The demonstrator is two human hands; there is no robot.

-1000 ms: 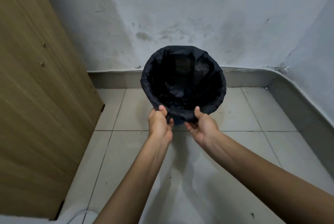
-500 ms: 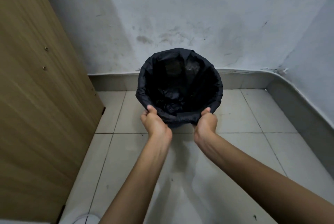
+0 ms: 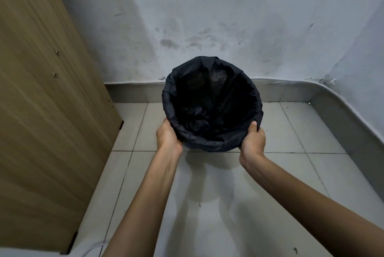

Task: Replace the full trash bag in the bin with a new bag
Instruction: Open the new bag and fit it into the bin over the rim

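A round bin stands on the tiled floor against the far wall, fully lined by a black trash bag (image 3: 212, 99) whose edge is folded over the rim, so the bin's own wall is hidden. The bag's inside looks dark and crumpled at the bottom. My left hand (image 3: 167, 138) grips the bag-covered rim at its near left side. My right hand (image 3: 253, 140) grips the near right side of the rim, thumb on top of the fold.
A tall wooden cabinet panel (image 3: 41, 101) fills the left side. A stained white wall (image 3: 228, 18) runs behind the bin, with a tiled skirting (image 3: 332, 107) curving round on the right. A white cable (image 3: 93, 248) lies at the bottom left.
My hands have slid apart along the near rim, from close together at the front to the left and right sides. The bag's fold now sits lower over the rim.
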